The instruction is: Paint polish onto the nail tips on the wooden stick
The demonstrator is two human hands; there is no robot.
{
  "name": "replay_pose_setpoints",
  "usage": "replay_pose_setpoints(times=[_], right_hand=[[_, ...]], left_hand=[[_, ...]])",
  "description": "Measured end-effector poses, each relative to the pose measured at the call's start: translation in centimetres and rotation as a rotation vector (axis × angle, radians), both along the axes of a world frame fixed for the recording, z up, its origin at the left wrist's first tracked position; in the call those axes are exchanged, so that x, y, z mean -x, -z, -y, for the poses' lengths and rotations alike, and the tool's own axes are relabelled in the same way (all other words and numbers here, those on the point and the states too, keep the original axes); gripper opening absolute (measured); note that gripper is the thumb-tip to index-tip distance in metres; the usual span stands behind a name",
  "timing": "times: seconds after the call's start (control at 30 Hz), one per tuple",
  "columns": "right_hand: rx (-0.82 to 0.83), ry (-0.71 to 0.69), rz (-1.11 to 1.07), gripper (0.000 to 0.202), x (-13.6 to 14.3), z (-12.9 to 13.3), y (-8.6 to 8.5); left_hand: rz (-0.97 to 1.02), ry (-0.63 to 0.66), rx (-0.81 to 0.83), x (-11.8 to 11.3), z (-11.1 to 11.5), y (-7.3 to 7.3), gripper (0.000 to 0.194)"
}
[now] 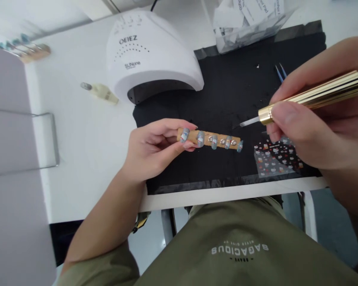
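Observation:
My left hand (155, 149) grips the left end of a narrow wooden strip (207, 138) between thumb and fingers, above a black mat (173, 167). Several grey-blue decorated nail tips sit across the strip, with round metal studs between some of them. On the right, my right hand (310, 119) pinches a gold ribbed brush handle (325, 92). Its thin brush end points left, a little above and right of the strip's right end, apart from it. Below my right hand lies a clear sticker sheet (274, 159) with small red and white figures, partly covered by the hand.
A white nail lamp (155, 51) stands behind my left hand. Left of it lies a small pale bottle (103, 92). A clear box of packets (238, 39) is at the back. Blue tweezers (280, 74) lie near my right fingers. At far left is a wooden holder (37, 53).

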State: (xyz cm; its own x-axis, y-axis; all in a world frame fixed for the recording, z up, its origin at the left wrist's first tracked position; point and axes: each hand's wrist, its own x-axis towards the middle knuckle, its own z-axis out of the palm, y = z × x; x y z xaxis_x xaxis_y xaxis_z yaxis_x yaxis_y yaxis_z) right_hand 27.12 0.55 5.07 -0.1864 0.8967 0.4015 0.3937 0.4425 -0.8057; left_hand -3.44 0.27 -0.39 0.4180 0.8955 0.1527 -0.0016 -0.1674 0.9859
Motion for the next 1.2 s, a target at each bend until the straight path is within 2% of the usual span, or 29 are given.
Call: replay_pose_setpoints(times=[0.17,0.27,0.43,0.57,0.77,0.9,0.97,1.03,1.1,1.17,1.2], right_hand=[[-0.013,-0.001,-0.037,0.021,0.2,0.1,0.1],[0.040,0.021,-0.016,0.020,0.2,0.3,0.0],[0.014,0.025,-0.017,0.019,0.2,0.4,0.2],[-0.008,0.018,-0.038,0.018,0.3,0.4,0.6],[-0.032,-0.006,-0.060,0.017,0.2,0.1,0.8],[-0.043,-0.002,-0.057,0.016,0.3,0.2,0.8],[-0.009,0.018,-0.061,0.015,0.3,0.3,0.7],[0.015,0.052,-0.066,0.013,0.3,0.4,0.7],[0.023,0.086,-0.076,0.014,0.3,0.4,0.8],[0.012,0.091,-0.090,0.017,0.3,0.3,0.9],[0.003,0.089,-0.100,0.017,0.3,0.3,0.9]], left_hand=[[-0.050,-0.059,0.146,0.1,-0.3,0.3,0.024],[-0.097,-0.105,0.151,0.2,-0.4,0.8,0.025],[-0.250,-0.193,0.033,0.5,-0.4,1.6,0.033],[-0.376,-0.199,-0.030,0.6,-0.5,1.4,0.037],[-0.644,-0.147,-0.395,0.9,-1.0,1.0,0.018],[-0.697,-0.111,-0.449,1.4,-1.2,1.1,0.016],[-0.701,-0.084,-0.451,1.6,-1.2,1.1,0.025],[-0.680,-0.070,-0.447,1.6,-1.2,1.1,0.048],[-0.577,-0.090,-0.457,1.6,-1.2,1.2,0.071],[-0.406,-0.176,-0.522,2.1,-1.2,1.2,0.072],[-0.321,-0.268,-0.559,2.9,-1.1,1.0,0.070]])
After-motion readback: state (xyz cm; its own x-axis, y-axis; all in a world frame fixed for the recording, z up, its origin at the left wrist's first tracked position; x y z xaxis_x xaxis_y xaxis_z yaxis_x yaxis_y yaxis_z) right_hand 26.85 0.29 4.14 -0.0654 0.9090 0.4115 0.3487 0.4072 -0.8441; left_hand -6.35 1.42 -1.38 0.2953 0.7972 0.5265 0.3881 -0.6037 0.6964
